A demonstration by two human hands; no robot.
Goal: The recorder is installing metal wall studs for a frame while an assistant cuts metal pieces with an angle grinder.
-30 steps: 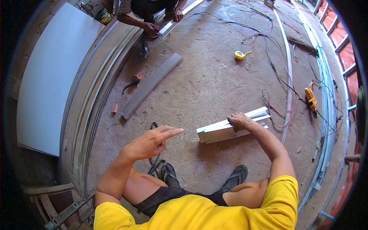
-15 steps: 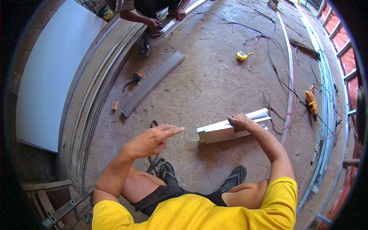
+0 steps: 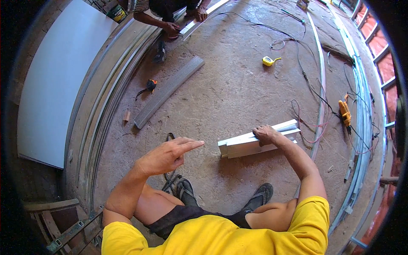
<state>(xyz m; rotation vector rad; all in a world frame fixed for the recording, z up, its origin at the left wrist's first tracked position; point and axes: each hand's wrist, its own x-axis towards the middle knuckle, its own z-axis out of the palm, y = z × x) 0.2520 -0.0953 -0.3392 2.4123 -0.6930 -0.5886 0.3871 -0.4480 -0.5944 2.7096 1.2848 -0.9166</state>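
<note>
My right hand point(image 3: 265, 134) is closed over the top of a short bundle of silvery metal channel pieces point(image 3: 246, 150), which rests on the concrete floor in front of my right foot. Its fingertips are partly hidden behind the metal. My left hand point(image 3: 166, 156) hovers over the floor ahead of my left foot, apart from the bundle. The index finger stretches toward the bundle's left end while the other fingers bend inward, and nothing shows in them. A long grey ribbed metal profile point(image 3: 170, 91) lies slantwise on the floor beyond.
A yellow tape measure point(image 3: 267, 61) and a black-orange one point(image 3: 151, 86) lie farther off. To the right are an orange power tool point(image 3: 344, 113), cords and long metal strips point(image 3: 362, 102). A white panel point(image 3: 59, 85) stands left. A co-worker's hands point(image 3: 199, 15) hold a metal channel at the far side.
My hands and the metal bundle stay in place. The co-worker's hand at the channel's near end has shifted very slightly.
</note>
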